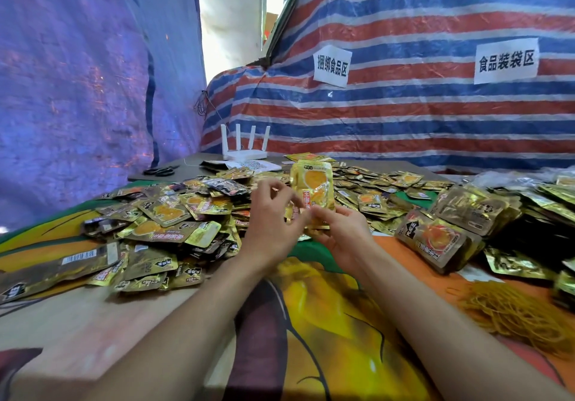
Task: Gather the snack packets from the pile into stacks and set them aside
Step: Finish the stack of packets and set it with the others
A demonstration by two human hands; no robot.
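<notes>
Two hands: both at the held stack (312, 189), raised over the tablecloth (326, 323)
Right hand (340, 232): fingers curled round the bottom of the held stack, firm grip; packets stand upright above it, yellow face to camera
Left hand (269, 217): half curled, thumb at the stack's lower left edge, other fingers bent and lifted clear; cannot tell if it really pinches or only squares the edge
Held stack: thin, only a few packets judging by its edge, looks not yet full
Loose pile (161, 223): big heap left of the left hand, running on beyond both hands and off to the right; packets lie every which way, face up and face down
Finished stacks (435, 239): right of the right hand, thick bundles lying down, touching each other, more behind them
Rubber bands (516, 316): yellow tangle right of the right forearm, apart from it
Other: router (244, 148) and scissors (161, 170) beyond the left hand, behind the pile
Progress: my read, partly done; some stacks are set aside but the loose pile is large, so most of the work is left
Step in hand: building or aligning one more stack
Next: likely add packets from the pile, then lay the stack with the finished ones
</notes>
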